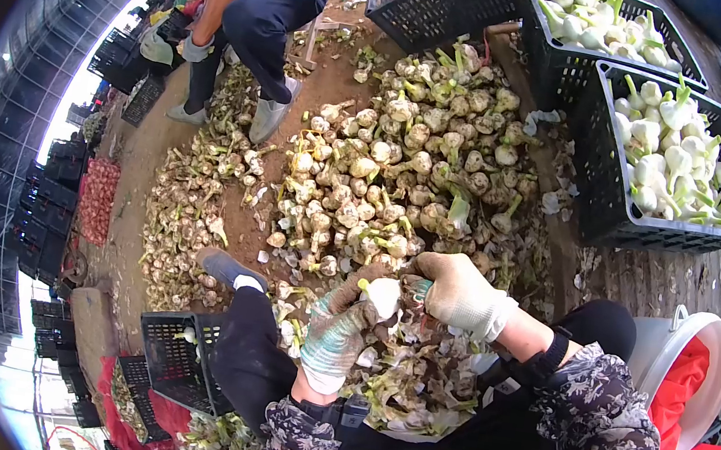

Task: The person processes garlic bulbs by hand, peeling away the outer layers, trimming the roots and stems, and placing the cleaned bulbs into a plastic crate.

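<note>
My left hand, in a soiled pale glove, is closed around a white peeled garlic bulb that shows at its fingertips. Just right of the bulb, my right hand, also gloved, has its fingers curled closed; whether they hold anything is hidden. Below both hands lie loose garlic skins between my legs. A large heap of unpeeled garlic with dirt and stalks spreads on the ground in front of me.
Black crates of white garlic stand at the upper right. A white bucket with red material is beside my right arm. A co-worker in blue bends at the upper left. A black crate lies by my left leg.
</note>
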Available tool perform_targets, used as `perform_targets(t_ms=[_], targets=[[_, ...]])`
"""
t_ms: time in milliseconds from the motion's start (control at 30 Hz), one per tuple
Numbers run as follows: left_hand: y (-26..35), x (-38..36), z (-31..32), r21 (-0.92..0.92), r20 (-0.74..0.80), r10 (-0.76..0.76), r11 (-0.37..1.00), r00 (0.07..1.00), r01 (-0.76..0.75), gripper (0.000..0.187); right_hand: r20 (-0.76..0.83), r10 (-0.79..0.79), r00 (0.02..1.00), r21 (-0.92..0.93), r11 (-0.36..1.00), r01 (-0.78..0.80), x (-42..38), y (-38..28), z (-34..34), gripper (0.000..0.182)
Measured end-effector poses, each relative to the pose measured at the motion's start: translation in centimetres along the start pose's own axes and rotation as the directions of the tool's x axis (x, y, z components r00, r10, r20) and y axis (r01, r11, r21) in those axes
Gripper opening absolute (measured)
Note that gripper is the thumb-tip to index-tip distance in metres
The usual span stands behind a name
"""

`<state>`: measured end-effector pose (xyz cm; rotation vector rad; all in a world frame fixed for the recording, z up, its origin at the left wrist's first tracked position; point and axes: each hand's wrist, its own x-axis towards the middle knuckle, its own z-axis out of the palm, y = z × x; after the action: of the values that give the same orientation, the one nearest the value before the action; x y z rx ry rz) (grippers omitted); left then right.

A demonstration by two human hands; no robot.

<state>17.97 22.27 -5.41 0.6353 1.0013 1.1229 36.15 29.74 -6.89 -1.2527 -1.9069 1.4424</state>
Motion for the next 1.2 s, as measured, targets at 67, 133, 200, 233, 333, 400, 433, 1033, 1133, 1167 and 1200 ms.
perform_targets(t_ms=[67,133,200,233,333,400,433,1033,1133,1167,1200], targets=[[0.1,-0.2,0.1,0.008,-0.025,-0.012,1.000,1.000,0.012,0.057,-0.004,-0.009,1.000,0.031,0.999,0.009,-0.1,0.1,-0.1,0.022],[0.2,-0.4,0.0,-0.037,-0.002,-0.056,0.998,0.998,0.056,0.061,0.070,0.009,0.997,0.064,0.998,-0.014,-0.2,0.3,-0.1,0.025],[0.0,-0.7,0.1,-0.092,0.018,-0.071,0.993,0.997,0.073,0.062,0.067,0.015,0.998,0.113,0.993,-0.023,-0.1,0.8,0.4,0.025],[0.0,-0.7,0.1,-0.146,0.039,-0.083,0.985,0.996,0.088,0.062,0.065,0.019,0.998,0.161,0.986,-0.029,-0.2,1.0,0.7,0.025],[0.5,-0.1,0.6,-0.166,-0.016,-0.080,0.983,0.997,0.077,0.065,0.264,-0.025,0.964,0.838,0.500,-0.217,-0.9,1.1,0.6,0.025],[0.8,0.2,0.0,-0.216,0.012,-0.090,0.972,0.996,0.090,0.059,0.292,-0.045,0.955,0.812,0.539,-0.223,-0.8,0.8,0.6,0.022],[0.7,0.2,-0.2,-0.215,0.011,-0.087,0.973,0.996,0.087,0.059,0.321,-0.062,0.945,0.785,0.575,-0.229,-0.6,0.3,0.6,0.019],[-0.9,1.5,4.0,0.082,-0.481,0.082,0.995,0.873,-0.049,0.035,-0.088,-0.193,0.977,0.212,0.955,0.208,-0.6,0.2,2.6,0.024],[0.1,1.0,4.0,-0.305,-0.249,0.084,0.939,0.965,-0.160,0.035,0.285,0.053,0.957,0.800,0.537,-0.268,-1.6,-1.8,-0.2,0.015],[0.0,1.1,3.8,-0.304,-0.250,0.084,0.939,0.965,-0.161,0.035,0.301,-0.073,0.951,0.920,0.286,-0.269,-1.5,-0.6,0.3,0.018],[-0.3,1.4,3.2,-0.285,-0.279,0.120,0.937,0.953,-0.201,0.034,0.293,-0.063,0.954,0.915,0.308,-0.261,-1.5,-0.6,0.3,0.023]])
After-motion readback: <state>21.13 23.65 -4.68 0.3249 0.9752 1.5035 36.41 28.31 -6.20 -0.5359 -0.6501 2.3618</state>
